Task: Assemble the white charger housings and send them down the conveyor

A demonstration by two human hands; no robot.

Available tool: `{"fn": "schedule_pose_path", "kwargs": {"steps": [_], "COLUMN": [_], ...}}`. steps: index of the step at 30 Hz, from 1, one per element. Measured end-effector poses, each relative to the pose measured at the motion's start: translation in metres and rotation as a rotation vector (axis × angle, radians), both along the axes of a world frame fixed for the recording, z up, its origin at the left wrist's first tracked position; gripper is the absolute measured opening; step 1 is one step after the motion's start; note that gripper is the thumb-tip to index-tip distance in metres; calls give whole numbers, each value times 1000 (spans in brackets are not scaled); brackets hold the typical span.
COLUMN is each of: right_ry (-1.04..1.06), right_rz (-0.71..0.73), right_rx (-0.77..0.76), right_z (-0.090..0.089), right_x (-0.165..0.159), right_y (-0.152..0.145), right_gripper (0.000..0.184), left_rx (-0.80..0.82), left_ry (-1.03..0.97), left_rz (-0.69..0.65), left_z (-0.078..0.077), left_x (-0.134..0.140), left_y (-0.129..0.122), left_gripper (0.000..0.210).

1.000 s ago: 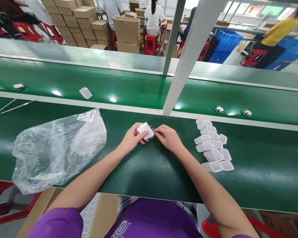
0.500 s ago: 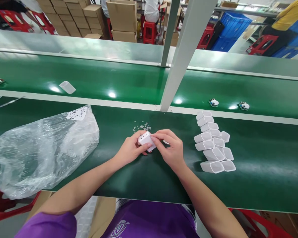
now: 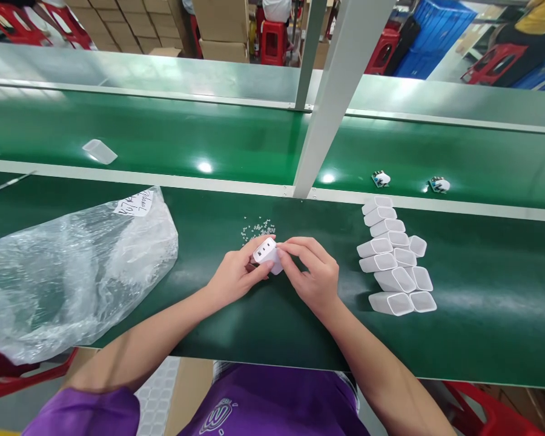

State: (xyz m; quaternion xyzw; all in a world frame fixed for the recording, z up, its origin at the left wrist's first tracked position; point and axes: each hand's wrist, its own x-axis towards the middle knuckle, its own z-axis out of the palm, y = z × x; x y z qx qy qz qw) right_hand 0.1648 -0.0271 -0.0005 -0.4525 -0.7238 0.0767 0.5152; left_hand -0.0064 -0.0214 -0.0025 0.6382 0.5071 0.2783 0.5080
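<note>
My left hand is closed around a white charger housing, held tilted with several dark port slots facing up. My right hand has its thumb and forefinger pinched against the housing's right upper edge. Whatever lies between those fingertips is too small to make out. Just beyond the hands, a scatter of tiny clear pieces lies on the green work surface.
Several white open-ended shells stand in rows at the right. A clear plastic bag covers the left. Behind a white rail and post, the green belt carries one shell and two small circuit assemblies.
The shell and circuit assemblies on the belt have shifted left. My view has tilted slightly downward. Both hands keep nearly the same grip, with the housing turned a little.
</note>
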Motion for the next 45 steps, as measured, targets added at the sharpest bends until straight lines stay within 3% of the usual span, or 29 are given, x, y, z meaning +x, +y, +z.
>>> {"fn": "schedule_pose_path", "kwargs": {"steps": [6, 24, 34, 36, 40, 45], "right_ry": [-31, -88, -238, -144, 128, 349], "right_rz": [-6, 13, 38, 51, 163, 279], "right_rx": [87, 113, 226, 140, -199, -445], "right_z": [-5, -10, -15, -11, 0, 0], "right_x": [0, 1, 0, 0, 4, 5], "right_y": [-1, -2, -3, -3, -1, 2], "right_gripper": [15, 24, 28, 25, 19, 13], "left_rx": [32, 74, 247, 241, 160, 13], "left_ry": [64, 149, 303, 275, 150, -57], "left_rz": [-9, -5, 15, 25, 32, 16], "left_z": [2, 2, 3, 5, 8, 4], "left_x": [0, -1, -2, -2, -4, -4], "left_y": [1, 1, 1, 1, 2, 2], "left_gripper": [57, 61, 54, 53, 52, 46]}}
